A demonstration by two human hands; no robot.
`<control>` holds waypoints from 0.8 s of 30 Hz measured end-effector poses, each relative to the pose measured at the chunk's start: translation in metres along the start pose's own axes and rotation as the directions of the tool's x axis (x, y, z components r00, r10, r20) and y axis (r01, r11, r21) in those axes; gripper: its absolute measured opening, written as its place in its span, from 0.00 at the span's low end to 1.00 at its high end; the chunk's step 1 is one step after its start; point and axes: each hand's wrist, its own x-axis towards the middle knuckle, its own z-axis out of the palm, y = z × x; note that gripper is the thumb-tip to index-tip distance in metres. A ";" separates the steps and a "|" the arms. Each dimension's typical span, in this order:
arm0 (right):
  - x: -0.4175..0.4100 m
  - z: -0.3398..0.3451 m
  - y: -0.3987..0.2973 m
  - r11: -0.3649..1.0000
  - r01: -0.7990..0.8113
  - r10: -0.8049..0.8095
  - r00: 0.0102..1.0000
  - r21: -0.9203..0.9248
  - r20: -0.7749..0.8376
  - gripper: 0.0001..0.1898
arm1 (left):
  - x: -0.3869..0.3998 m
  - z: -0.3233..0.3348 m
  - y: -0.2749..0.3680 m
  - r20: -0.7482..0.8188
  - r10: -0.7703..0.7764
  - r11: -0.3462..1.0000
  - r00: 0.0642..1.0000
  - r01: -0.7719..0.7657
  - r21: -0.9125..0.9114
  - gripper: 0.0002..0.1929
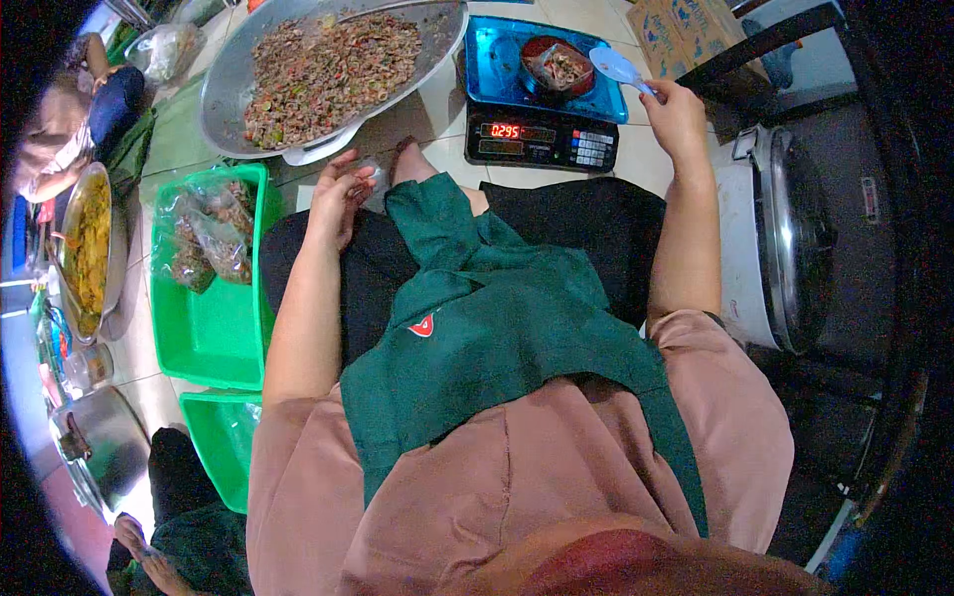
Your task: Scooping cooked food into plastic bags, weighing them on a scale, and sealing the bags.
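Observation:
My right hand [674, 119] grips the handle of a pale blue plastic serving spoon [617, 65], whose bowl is just right of a dark reddish bowl [531, 56]. A plastic bag with some chopped food [564, 68] sits inside that bowl. The bowl rests on the blue platform of a digital scale [492, 71] with a lit red display. My left hand [343, 195] is raised above my left knee, fingers loosely curled and partly apart, with clear plastic [378, 177] beside them; whether they touch it is unclear. Ahead stands a large metal pan [223, 112] of chopped, cooked food [335, 71].
Left of me is a green plastic crate [209, 335] with filled clear bags [216, 231]; another green crate [223, 439] adjoins it. Farther left are a pan of yellow food [89, 253] and a metal pot [112, 432]. A lidded white container [753, 246] stands right. Other people sit at left.

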 end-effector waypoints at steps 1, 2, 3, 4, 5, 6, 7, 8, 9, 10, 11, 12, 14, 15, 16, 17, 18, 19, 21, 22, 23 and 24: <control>-0.001 0.000 0.000 1.000 -0.002 0.002 1.000 0.002 -0.012 0.14 | 0.000 -0.001 -0.001 0.008 0.009 1.000 1.000 -0.009 -0.008 0.22; -0.002 0.001 0.000 1.000 -0.003 0.004 1.000 0.003 -0.023 0.14 | -0.001 0.000 0.000 0.007 0.008 1.000 1.000 -0.008 -0.007 0.22; -0.003 0.001 -0.001 1.000 -0.004 0.004 1.000 0.004 -0.021 0.14 | -0.001 0.000 0.000 -0.002 0.012 1.000 1.000 -0.012 0.000 0.22; -0.004 0.000 -0.001 1.000 -0.014 0.014 1.000 0.014 -0.007 0.14 | -0.002 0.001 0.000 -0.011 0.016 1.000 1.000 -0.016 0.006 0.22; -0.004 0.000 -0.002 0.999 -0.024 0.024 1.000 0.024 0.006 0.14 | -0.002 0.002 0.001 -0.012 0.015 1.000 1.000 -0.015 0.007 0.22; -0.004 0.000 -0.001 0.999 -0.025 0.025 1.000 0.024 0.006 0.14 | -0.002 0.003 0.001 -0.013 0.014 1.000 1.000 -0.014 0.004 0.22; -0.005 0.000 -0.001 0.998 -0.029 0.029 1.000 0.048 0.005 0.14 | -0.003 0.004 0.002 -0.014 0.013 1.000 1.000 -0.013 0.001 0.22; -0.005 0.001 -0.001 0.997 -0.032 0.032 0.999 0.072 0.004 0.14 | -0.002 0.002 0.001 -0.016 0.013 1.000 1.000 -0.013 0.002 0.22; -0.005 0.001 -0.002 0.997 -0.031 0.031 1.000 0.073 0.005 0.14 | -0.002 0.000 0.001 -0.007 0.014 1.000 1.000 -0.014 0.010 0.23; -0.006 0.001 -0.003 0.997 -0.026 0.026 1.000 0.078 0.005 0.14 | -0.001 -0.002 0.000 0.003 0.014 1.000 1.000 -0.014 0.018 0.24; -0.006 0.002 -0.004 0.996 -0.022 0.022 1.000 0.081 0.005 0.14 | -0.001 -0.002 -0.001 0.002 0.013 1.000 1.000 -0.013 0.018 0.24; -0.006 0.003 -0.003 0.996 -0.022 0.021 1.000 0.081 0.007 0.14 | -0.001 -0.003 -0.001 0.008 0.018 1.000 1.000 -0.019 0.007 0.24; -0.006 0.004 -0.003 0.997 -0.011 0.011 1.000 0.072 0.001 0.14 | 0.000 -0.003 -0.002 0.014 0.022 1.000 1.000 -0.022 -0.004 0.24; -0.006 0.005 -0.003 0.997 -0.011 0.011 1.000 0.071 0.003 0.14 | 0.000 -0.002 -0.002 0.008 0.027 1.000 1.000 -0.027 -0.002 0.24; -0.006 0.005 -0.003 0.997 -0.017 0.016 1.000 0.072 0.009 0.14 | 0.001 -0.002 -0.002 0.001 0.031 1.000 1.000 -0.031 0.000 0.24; -0.006 0.005 -0.003 0.997 -0.022 0.021 1.000 0.073 0.016 0.14 | 0.001 -0.002 -0.002 0.000 0.030 1.000 1.000 -0.030 0.000 0.24; -0.006 0.005 -0.004 0.997 -0.022 0.021 1.000 0.073 0.018 0.14 | 0.001 -0.002 -0.003 0.004 0.032 0.999 0.999 -0.032 -0.006 0.24; -0.007 0.005 -0.005 0.998 -0.029 0.027 0.999 0.063 0.026 0.14 | 0.001 -0.002 -0.003 0.007 0.034 0.999 0.999 -0.033 -0.012 0.24; -0.007 0.006 -0.005 0.998 -0.036 0.034 0.999 0.053 0.035 0.14 | 0.000 -0.001 -0.001 0.005 0.028 1.000 1.000 -0.028 -0.014 0.25; -0.007 0.007 -0.005 0.998 -0.025 0.024 0.999 0.059 0.023 0.14 | 0.000 0.000 -0.001 0.003 0.023 1.000 1.000 -0.023 -0.015 0.25; -0.007 0.007 -0.004 0.998 -0.013 0.013 1.000 0.066 0.011 0.14 | 0.000 0.000 -0.001 0.003 0.023 1.000 1.000 -0.023 -0.015 0.25; -0.007 0.008 -0.004 0.998 -0.013 0.012 1.000 0.066 0.011 0.14 | 0.000 0.000 -0.001 0.009 0.031 0.999 0.999 -0.031 -0.018 0.25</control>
